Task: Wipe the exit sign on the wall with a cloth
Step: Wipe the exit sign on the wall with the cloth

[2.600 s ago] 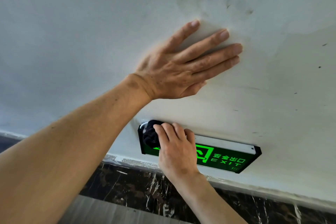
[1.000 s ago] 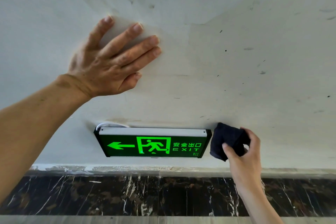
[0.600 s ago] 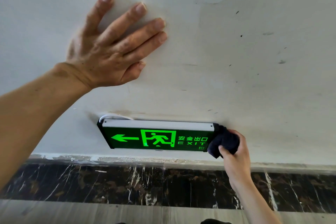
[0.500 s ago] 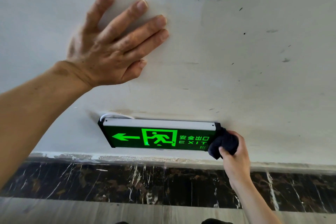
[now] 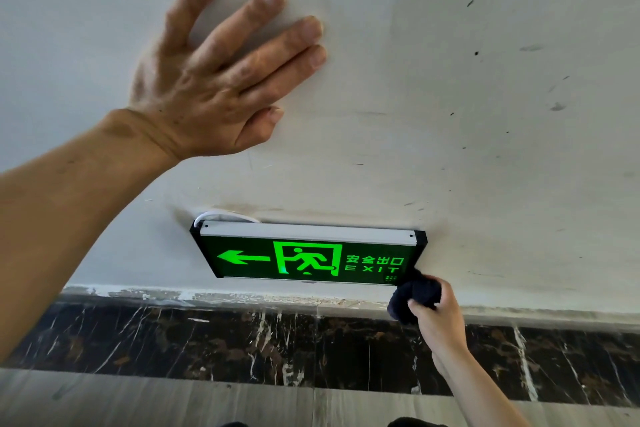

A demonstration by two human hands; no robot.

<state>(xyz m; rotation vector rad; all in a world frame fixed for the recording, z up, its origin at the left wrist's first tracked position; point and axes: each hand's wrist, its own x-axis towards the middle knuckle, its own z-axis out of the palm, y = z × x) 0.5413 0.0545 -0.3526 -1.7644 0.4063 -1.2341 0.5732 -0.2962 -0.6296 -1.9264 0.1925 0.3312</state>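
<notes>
At the left, the left hand [image 5: 211, 80] is pressed flat against the white wall [image 5: 485, 97], its fingers spread wide and nothing held in it; the bare forearm runs down to the lower left edge of the view. Below and to the right of that hand, the exit sign [image 5: 308, 255] is mounted low on the wall, a dark panel lit with a green arrow pointing left, a running figure in a doorway, Chinese characters and the word EXIT. A pale strip is seen along the sign's top edge, and a thin white cable [image 5: 221, 217] loops out from behind its upper left corner. Under the sign, a dark marble skirting band [image 5: 242, 340] veined with white runs the full width of the view, with grey floor below it. At the right, a bunched dark cloth [image 5: 414, 293] is pressed against the sign's lower right corner. The cloth is gripped by the right hand [image 5: 438, 319], whose fingers are closed round it from below, the wrist and forearm leading down to the lower right. Small dark specks and scuffs are scattered over the wall above this hand.
</notes>
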